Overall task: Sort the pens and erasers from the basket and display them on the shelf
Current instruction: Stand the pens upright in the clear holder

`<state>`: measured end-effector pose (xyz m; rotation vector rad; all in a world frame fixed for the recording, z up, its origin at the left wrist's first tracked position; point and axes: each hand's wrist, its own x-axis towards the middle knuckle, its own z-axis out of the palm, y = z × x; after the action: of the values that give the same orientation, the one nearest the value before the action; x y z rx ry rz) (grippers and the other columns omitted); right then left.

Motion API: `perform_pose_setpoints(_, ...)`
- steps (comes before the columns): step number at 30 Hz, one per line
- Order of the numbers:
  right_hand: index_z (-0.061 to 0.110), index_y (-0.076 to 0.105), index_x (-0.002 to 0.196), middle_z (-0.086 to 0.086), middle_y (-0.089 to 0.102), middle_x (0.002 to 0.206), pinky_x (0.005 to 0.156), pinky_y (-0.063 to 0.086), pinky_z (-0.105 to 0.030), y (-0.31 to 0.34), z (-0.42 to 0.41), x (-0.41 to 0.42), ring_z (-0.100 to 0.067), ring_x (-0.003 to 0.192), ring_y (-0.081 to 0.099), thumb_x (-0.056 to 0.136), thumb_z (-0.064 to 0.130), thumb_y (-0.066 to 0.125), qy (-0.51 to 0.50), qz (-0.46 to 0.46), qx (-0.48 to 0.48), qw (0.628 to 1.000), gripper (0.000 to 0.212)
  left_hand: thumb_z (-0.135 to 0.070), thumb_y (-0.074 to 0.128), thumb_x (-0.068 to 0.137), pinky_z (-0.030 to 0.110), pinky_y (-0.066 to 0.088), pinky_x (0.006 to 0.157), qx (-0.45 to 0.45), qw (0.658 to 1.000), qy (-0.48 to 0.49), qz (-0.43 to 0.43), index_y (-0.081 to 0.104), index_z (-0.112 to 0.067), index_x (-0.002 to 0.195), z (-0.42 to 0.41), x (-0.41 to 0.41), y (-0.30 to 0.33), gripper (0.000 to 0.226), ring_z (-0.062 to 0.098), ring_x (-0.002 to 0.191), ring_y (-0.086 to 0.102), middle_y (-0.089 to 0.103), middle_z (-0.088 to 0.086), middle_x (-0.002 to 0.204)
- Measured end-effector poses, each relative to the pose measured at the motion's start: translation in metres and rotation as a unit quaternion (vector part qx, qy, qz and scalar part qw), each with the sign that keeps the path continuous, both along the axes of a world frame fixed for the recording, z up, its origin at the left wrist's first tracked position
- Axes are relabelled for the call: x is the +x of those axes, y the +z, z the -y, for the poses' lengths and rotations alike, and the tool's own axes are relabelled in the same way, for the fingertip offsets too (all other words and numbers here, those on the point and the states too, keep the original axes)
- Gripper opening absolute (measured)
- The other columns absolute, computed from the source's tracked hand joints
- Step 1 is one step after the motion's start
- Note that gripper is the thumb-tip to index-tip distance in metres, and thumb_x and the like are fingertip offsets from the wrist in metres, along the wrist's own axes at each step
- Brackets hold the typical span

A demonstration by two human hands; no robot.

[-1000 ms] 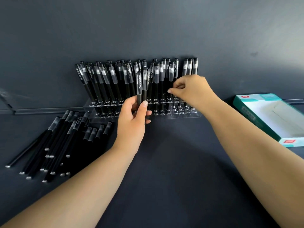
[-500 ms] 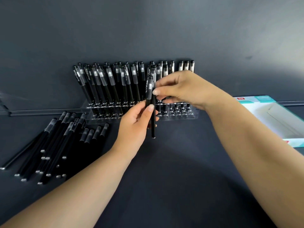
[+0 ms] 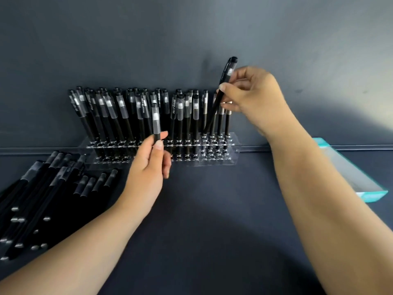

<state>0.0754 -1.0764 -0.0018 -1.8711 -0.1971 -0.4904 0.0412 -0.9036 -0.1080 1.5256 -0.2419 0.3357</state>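
Right hand (image 3: 253, 96) pinches a tilted pen (image 3: 221, 92) at two o'clock, tip over the clear rack (image 3: 212, 161). Left hand (image 3: 148, 167) grips a second pen (image 3: 156, 122) upright, dead centre. Loose pens (image 3: 42, 188) lie at eight o'clock.

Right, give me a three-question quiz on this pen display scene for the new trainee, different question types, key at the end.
1. True or false: the right hand holds a pen tilted, its lower end near the clear rack.
2. Multiple choice: the loose pens lie (A) left of the rack, (B) right of the rack, (C) inside the teal box.
3. Fill in: the left hand grips a ____ in front of the rack.

Key: 1 true; 2 A; 3 pen.
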Motion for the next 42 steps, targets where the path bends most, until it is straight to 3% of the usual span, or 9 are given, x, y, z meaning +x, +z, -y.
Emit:
perform_pose_setpoints(2, 0.023, 0.048, 0.075, 0.004, 0.059, 0.068, 0.076, 0.056, -0.035, -0.004, 0.001, 0.005, -0.017, 0.070, 0.062, 0.086, 0.012, 0.061, -0.031, 0.009, -0.042, 0.999, 0.021, -0.017, 0.031, 0.100, 0.030, 0.036, 0.062, 0.010, 1.000, 0.000, 0.001, 0.048, -0.041, 0.104, 0.000, 0.002, -0.004, 0.030, 0.000, 0.052, 0.039, 0.044, -0.006, 0.066)
perform_pose_setpoints(6, 0.026, 0.047, 0.073, 0.000, 0.064, 0.076, 0.084, 0.052, -0.043, -0.013, 0.000, 0.011, -0.024, 0.085, 0.065, 0.087, 0.016, 0.059, -0.051, -0.005, -0.100, 0.994, 0.022, -0.011, 0.032, 0.099, 0.017, 0.042, 0.064, 0.034, 0.999, -0.008, -0.001, 0.042, -0.044, 0.105, 0.001, 0.001, -0.004, 0.035, -0.005, 0.059, 0.044, 0.048, -0.009, 0.075)
perform_pose_setpoints(15, 0.023, 0.052, 0.070, 0.006, 0.062, 0.068, 0.084, 0.054, -0.039, -0.032, -0.006, 0.013, -0.021, 0.081, 0.067, 0.086, 0.015, 0.063, -0.026, -0.064, -0.097, 0.993, 0.021, -0.011, 0.040, 0.097, 0.019, 0.050, 0.082, -0.002, 0.999, -0.027, -0.028, 0.049, -0.044, 0.104, 0.000, 0.001, -0.002, 0.035, -0.006, 0.080, 0.055, 0.052, -0.013, 0.093)
perform_pose_setpoints(20, 0.021, 0.056, 0.077, 0.008, 0.063, 0.070, 0.084, 0.053, -0.036, -0.040, -0.006, 0.014, -0.010, 0.072, 0.065, 0.085, 0.016, 0.064, -0.017, -0.082, -0.108, 0.991, 0.012, -0.007, 0.045, 0.094, 0.007, 0.048, 0.073, -0.005, 0.999, -0.017, -0.039, 0.053, -0.038, 0.104, 0.000, -0.003, 0.002, 0.034, 0.003, 0.083, 0.055, 0.054, -0.010, 0.088)
perform_pose_setpoints(26, 0.026, 0.055, 0.071, 0.008, 0.062, 0.068, 0.081, 0.053, -0.033, -0.042, -0.006, 0.017, -0.010, 0.070, 0.065, 0.085, 0.018, 0.064, -0.028, -0.076, -0.116, 0.990, 0.018, -0.012, 0.055, 0.089, 0.017, 0.045, 0.089, -0.005, 0.999, 0.010, -0.037, 0.059, -0.040, 0.093, -0.002, -0.004, 0.006, 0.028, -0.010, 0.090, 0.061, 0.066, -0.017, 0.094)
perform_pose_setpoints(29, 0.016, 0.062, 0.073, -0.004, 0.065, 0.071, 0.067, 0.048, -0.022, -0.036, -0.005, 0.012, -0.008, 0.064, 0.057, 0.084, 0.027, 0.065, -0.050, -0.095, -0.201, 0.974, 0.016, -0.011, 0.057, 0.088, 0.020, 0.048, 0.090, -0.004, 0.999, 0.017, -0.028, 0.060, -0.038, 0.092, -0.001, -0.007, 0.008, 0.028, -0.010, 0.091, 0.061, 0.069, -0.022, 0.087)
perform_pose_setpoints(33, 0.010, 0.069, 0.072, -0.010, 0.070, 0.081, 0.071, 0.049, -0.028, -0.016, -0.005, 0.000, -0.020, 0.074, 0.062, 0.080, 0.042, 0.065, -0.103, -0.092, -0.292, 0.946, 0.033, -0.011, 0.059, 0.087, 0.026, 0.048, 0.092, 0.014, 0.999, 0.040, -0.006, 0.061, -0.039, 0.092, -0.003, -0.006, 0.008, 0.029, -0.009, 0.087, 0.061, 0.067, -0.029, 0.085)
perform_pose_setpoints(37, 0.019, 0.071, 0.067, -0.007, 0.068, 0.072, 0.069, 0.051, -0.023, -0.004, -0.022, -0.018, -0.015, 0.065, 0.061, 0.074, 0.044, 0.069, 0.032, -0.089, -0.239, 0.966, 0.026, -0.011, 0.063, 0.083, 0.030, 0.050, 0.089, 0.006, 0.999, 0.045, 0.012, 0.064, -0.038, 0.089, -0.002, -0.008, 0.008, 0.028, -0.002, 0.079, 0.060, 0.067, -0.020, 0.078)
perform_pose_setpoints(42, 0.011, 0.069, 0.071, -0.002, 0.041, 0.054, 0.048, 0.030, -0.017, -0.017, -0.044, -0.024, -0.011, 0.052, 0.032, 0.083, 0.026, 0.066, 0.189, -0.104, -0.217, 0.952, 0.019, -0.014, 0.068, 0.076, 0.025, 0.052, 0.081, -0.004, 0.999, 0.033, 0.005, 0.068, -0.031, 0.088, -0.001, -0.011, 0.009, 0.021, -0.001, 0.070, 0.058, 0.065, -0.017, 0.068)
